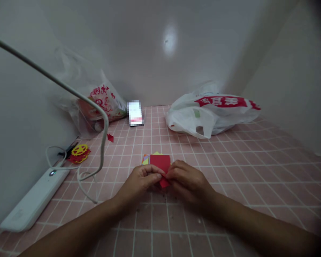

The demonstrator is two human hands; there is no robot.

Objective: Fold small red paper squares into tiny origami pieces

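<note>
Between my fingertips is a small folded piece of red paper (164, 183), low in the middle of the view. My left hand (144, 178) pinches it from the left with thumb and forefinger. From the right, my right hand (186, 178) pinches the same paper, its fingertips touching those of the left. Just beyond lies a flat red paper square (160, 161), on top of yellow and other coloured sheets (145, 159) that show at its edges. The paper's exact folds are partly hidden by my fingers.
A white power strip (34, 200) with a looping cable (104, 142) lies left, near yellow and red paper cutouts (80, 151). A lit phone (135, 113) stands at the back between two plastic bags, one left (107, 100), one right (216, 114). A red scrap (110, 137) lies nearby.
</note>
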